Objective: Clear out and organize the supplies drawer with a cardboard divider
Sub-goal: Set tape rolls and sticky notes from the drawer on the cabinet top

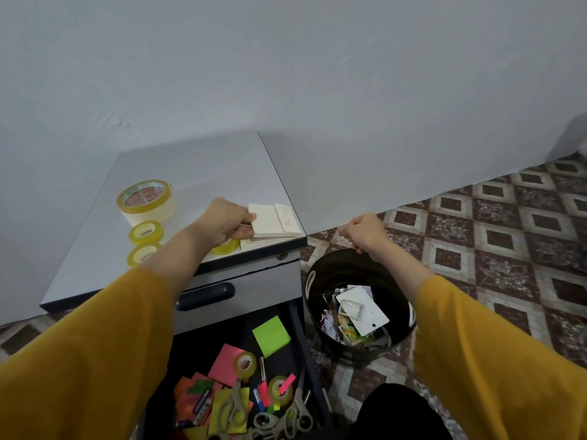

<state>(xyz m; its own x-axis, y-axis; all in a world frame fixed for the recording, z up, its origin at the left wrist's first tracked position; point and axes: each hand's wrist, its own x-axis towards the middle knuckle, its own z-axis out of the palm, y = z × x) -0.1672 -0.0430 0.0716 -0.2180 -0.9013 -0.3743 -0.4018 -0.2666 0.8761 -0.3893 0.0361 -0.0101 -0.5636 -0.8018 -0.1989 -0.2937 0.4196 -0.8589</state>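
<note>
I see the left grip point(222, 222) pinching a white notepad point(274, 222) at the counter's point(190, 166) front right corner. Small tape rolls point(146, 232) and one big roll point(146, 198) sit nearer the counter's left edge. The right grip point(365, 233) is curled over the far rim of the black bin point(313, 281); I cannot tell whether it holds anything. The bin holds a white card point(362, 309) and paper scraps. The open drawer point(235, 325) holds sticky notes point(271, 335), tape, scissors point(235, 408) and pens point(261, 396).
</note>
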